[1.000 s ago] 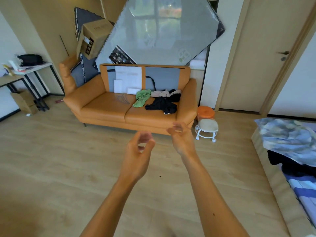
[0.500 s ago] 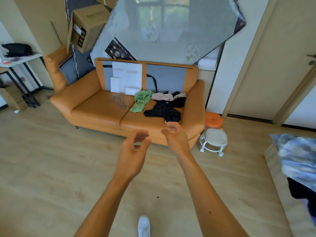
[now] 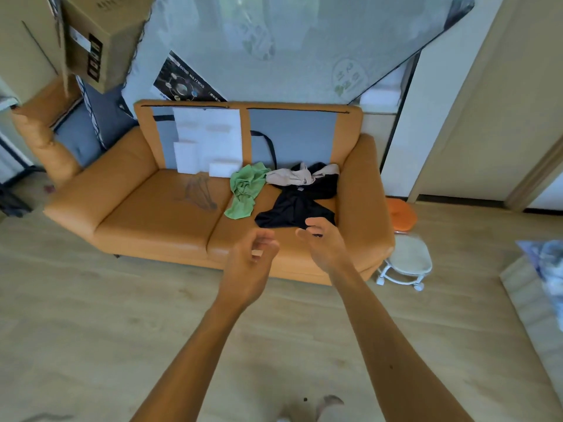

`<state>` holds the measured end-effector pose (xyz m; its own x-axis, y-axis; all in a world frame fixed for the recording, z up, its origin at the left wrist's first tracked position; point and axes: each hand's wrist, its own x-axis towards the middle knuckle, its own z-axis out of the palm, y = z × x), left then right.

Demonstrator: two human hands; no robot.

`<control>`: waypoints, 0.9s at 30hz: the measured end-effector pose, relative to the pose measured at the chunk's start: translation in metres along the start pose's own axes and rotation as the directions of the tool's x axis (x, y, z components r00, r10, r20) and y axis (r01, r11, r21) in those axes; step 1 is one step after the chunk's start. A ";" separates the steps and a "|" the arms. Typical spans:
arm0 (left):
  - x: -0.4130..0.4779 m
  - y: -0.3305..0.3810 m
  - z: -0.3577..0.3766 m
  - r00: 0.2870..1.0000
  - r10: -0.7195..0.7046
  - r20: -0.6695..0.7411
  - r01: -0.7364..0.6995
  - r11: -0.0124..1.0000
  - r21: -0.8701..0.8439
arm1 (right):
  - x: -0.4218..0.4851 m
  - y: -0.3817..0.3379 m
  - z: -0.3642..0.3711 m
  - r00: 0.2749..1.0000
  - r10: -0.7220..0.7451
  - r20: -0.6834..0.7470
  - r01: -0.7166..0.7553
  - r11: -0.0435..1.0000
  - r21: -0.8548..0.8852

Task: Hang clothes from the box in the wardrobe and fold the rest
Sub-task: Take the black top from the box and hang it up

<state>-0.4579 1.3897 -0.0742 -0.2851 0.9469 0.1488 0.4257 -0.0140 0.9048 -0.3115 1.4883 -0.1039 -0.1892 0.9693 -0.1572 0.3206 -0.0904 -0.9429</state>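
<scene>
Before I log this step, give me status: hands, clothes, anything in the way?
Left hand and right hand open, empty, out toward sofa. Black garment, green garment, beige garment loose on its seat, none held. White stool beside sofa, off the path.

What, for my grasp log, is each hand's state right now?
Left hand: open, fingers loosely curled, holding nothing.
Right hand: open, holding nothing.
</scene>
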 end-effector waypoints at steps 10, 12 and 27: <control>0.201 -0.078 0.035 0.990 -0.059 0.125 0.049 0.995 0.081 | 0.222 0.027 0.034 0.995 0.094 0.020 -0.094 0.995 -0.023; 0.251 -0.098 0.048 0.985 -0.088 0.146 0.074 0.993 0.097 | 0.277 0.037 0.038 0.994 0.106 0.027 -0.105 0.994 -0.041; 0.484 -0.200 0.120 0.916 -0.315 0.248 0.266 0.940 0.211 | 0.532 0.146 0.057 0.906 0.415 0.078 -0.382 0.884 -0.270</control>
<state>-0.5784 1.8896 -0.2306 -0.1826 0.9515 -0.2474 0.5061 0.3067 0.8061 -0.4179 1.9772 -0.3422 -0.1102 0.8231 -0.5570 0.6059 -0.3886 -0.6942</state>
